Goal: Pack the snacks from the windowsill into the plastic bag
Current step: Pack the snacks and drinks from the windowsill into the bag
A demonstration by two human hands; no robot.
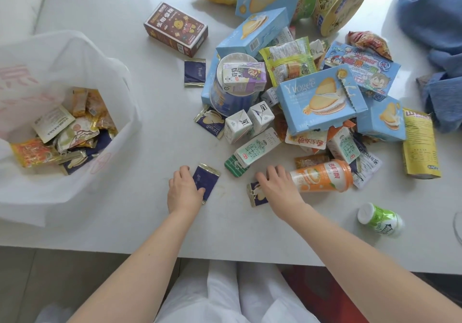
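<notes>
A white plastic bag (75,112) is standing open on the windowsill (155,222) at left, holding several small packets. The snacks (300,92) are lying heaped at right: blue boxes, milk cartons, cups. 2 navy packets (206,181) are lying flat nearest the front edge.

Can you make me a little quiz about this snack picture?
1. True or false: the bag already has snacks inside.
2. What does the left hand hold? A) navy packet B) brown box C) green bottle
3. Fill in: the right hand lies on another navy packet, beside the ____ cup.

Key: 1 true; 2 A; 3 orange.
</notes>
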